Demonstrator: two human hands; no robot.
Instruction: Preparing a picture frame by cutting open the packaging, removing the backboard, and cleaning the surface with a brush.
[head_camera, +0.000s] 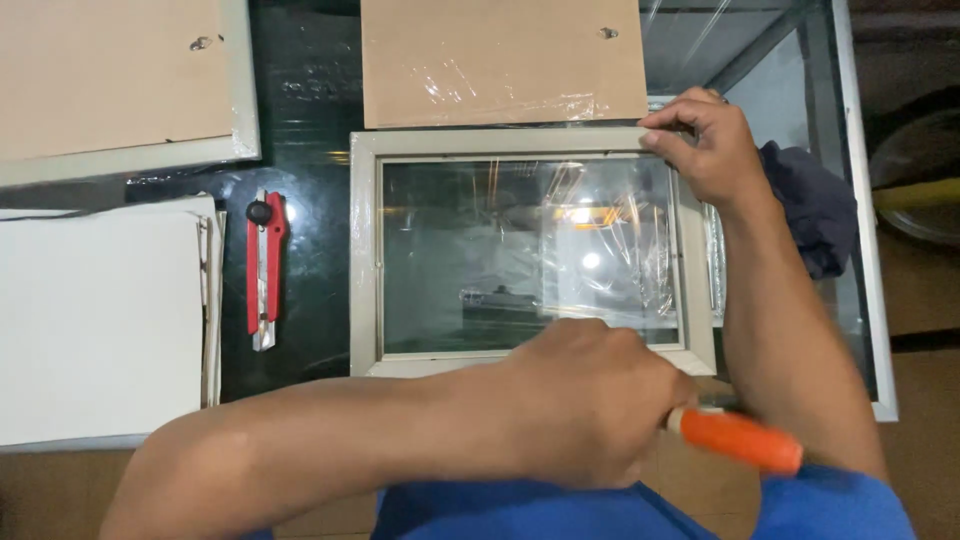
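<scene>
A pale picture frame (365, 260) with glass lies flat mid-counter (310, 100). The right hand (705, 145) pinches its far right corner; the left hand (585, 400) is closed around an orange-handled tool (735, 440) at the near edge. A red utility knife (265, 270) lies left, brown backing board (500, 60) beyond.

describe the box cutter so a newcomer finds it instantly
Start at the beige picture frame in the middle of the dark glass table. Just left of it, before the white board stack, lies the box cutter, lengthwise. It is the only slim red thing there, with a black knob on top.
</scene>
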